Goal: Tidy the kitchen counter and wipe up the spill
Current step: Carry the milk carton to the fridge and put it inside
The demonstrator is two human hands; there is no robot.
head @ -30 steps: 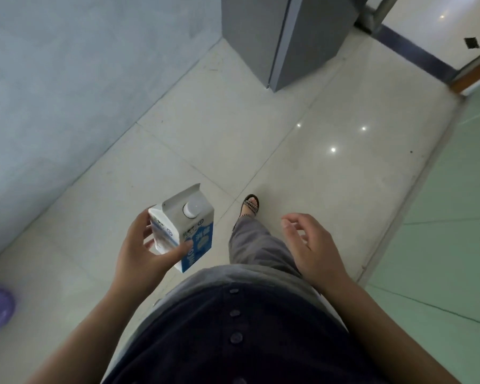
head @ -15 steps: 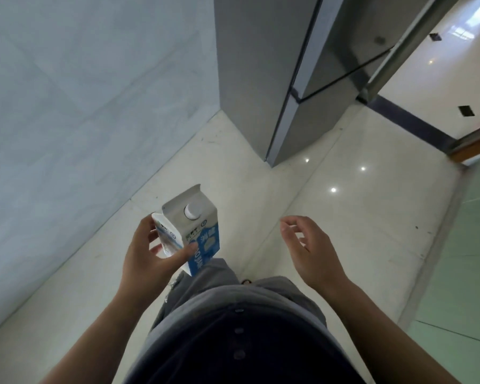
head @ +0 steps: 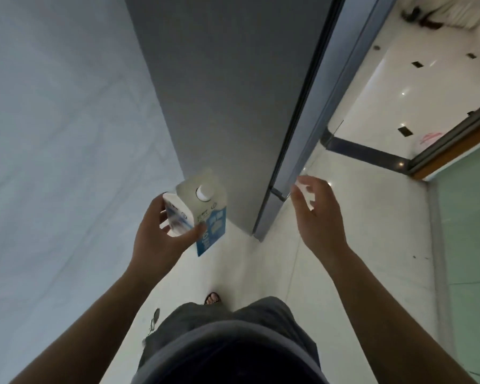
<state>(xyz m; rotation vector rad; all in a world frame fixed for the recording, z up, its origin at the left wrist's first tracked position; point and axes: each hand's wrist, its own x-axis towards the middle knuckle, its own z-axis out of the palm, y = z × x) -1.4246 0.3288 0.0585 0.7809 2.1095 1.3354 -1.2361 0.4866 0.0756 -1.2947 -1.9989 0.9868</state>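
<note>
Head view: the left hand [head: 155,239] grips a blue-and-white carton [head: 205,214] by its side, white cap [head: 203,193] uppermost, held in the air before the grey refrigerator [head: 233,92]. The right hand [head: 319,217] holds nothing, fingers loosely spread, near the refrigerator's door edge, above the pale floor [head: 261,273].

Tall grey metal refrigerator [head: 233,92] stands beside pale marbled wall [head: 53,134]. Glossy white tiled floor [head: 372,231] reflects spot lighting.

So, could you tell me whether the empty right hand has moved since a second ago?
Yes. The right hand has come forward to the tall grey fridge's door edge, fingers open.
</note>
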